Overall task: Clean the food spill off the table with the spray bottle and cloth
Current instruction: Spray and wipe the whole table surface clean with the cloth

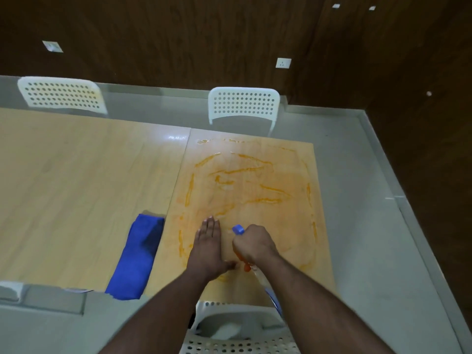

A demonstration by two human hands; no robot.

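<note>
Of the two hands, the right hand [251, 242] grips a clear spray bottle with a blue nozzle [238, 229] above the smeared orange food spill [245, 190] on the pale wooden surface [76, 175], the left hand [207, 247] presses flat beside it, fingers straight, and the folded blue cloth [138, 259] lies just left.

Left hand [207, 247] lies flat (fingers straight); right hand [251, 242] is fisted.

Right hand [251, 242] gripping spray bottle [238, 229], left hand [207, 247] flat on smeared table [255, 187]
</note>
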